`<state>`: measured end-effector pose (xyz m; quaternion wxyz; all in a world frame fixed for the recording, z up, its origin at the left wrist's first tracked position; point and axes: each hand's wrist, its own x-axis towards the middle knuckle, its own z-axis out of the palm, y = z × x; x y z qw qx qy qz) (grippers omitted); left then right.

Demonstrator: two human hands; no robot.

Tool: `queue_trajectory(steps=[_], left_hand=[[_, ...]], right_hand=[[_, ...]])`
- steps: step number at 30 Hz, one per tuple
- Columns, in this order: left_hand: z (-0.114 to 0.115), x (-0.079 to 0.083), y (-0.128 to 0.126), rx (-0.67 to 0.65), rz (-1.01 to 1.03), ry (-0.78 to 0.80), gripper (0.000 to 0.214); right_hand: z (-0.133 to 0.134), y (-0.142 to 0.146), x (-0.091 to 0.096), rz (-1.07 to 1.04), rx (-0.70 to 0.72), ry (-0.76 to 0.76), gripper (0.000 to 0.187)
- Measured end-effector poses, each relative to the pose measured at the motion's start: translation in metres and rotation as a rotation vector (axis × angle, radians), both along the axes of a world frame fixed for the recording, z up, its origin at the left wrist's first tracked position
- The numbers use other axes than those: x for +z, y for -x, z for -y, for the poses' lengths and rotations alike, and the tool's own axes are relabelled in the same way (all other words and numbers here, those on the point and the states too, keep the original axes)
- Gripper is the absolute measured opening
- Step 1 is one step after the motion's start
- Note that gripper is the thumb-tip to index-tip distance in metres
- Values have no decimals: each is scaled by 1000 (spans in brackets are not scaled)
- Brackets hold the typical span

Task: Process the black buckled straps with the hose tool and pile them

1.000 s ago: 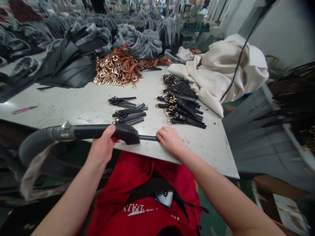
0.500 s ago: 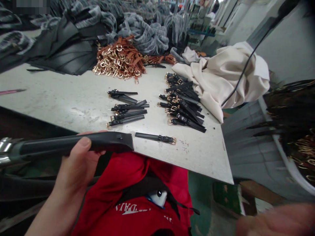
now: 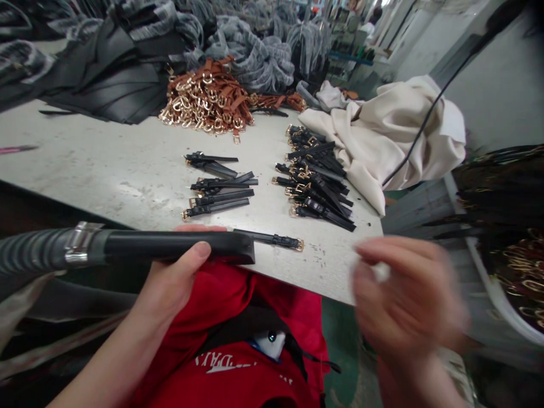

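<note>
Noted: left hand (image 3: pixel 170 283) is closed round black nozzle (image 3: pixel 178 246), held level along worktop (image 3: pixel 106 164) edge so its tip meets lone black strap (image 3: pixel 272 239). Blurred right hand (image 3: pixel 403 294) hangs beyond the edge; its grip cannot be told.

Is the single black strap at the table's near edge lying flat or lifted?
Flat: the strap lies stretched out on the table, buckle at its right end; the left hand holds a nozzle beside it.

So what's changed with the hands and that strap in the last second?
The right hand let go of the single black strap, dropped away to the right, and is back up, blurred. The left hand kept the black nozzle, pulling it left, then back to the strap's end. The strap piles stayed put.
</note>
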<state>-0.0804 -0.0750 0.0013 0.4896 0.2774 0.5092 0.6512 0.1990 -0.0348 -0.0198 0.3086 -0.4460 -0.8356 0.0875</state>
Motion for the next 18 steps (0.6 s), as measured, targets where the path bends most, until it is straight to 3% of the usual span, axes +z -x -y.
queue_trajectory(steps=[4, 8, 14, 18], left_hand=[[-16, -2, -21, -63, -36, -29, 33], [-38, -16, -46, -165, -151, -109, 26], [-61, -22, -67, -281, -147, -120, 24], [-61, -16, -60, -214, -141, -75, 25]], right_hand=[[-15, 14, -21, 99, -98, 126, 28], [-31, 20, -41, 201, -116, 292, 25], [-36, 11, -47, 25, -14, 354, 22], [-32, 9, -49, 1, 22, 371, 29]])
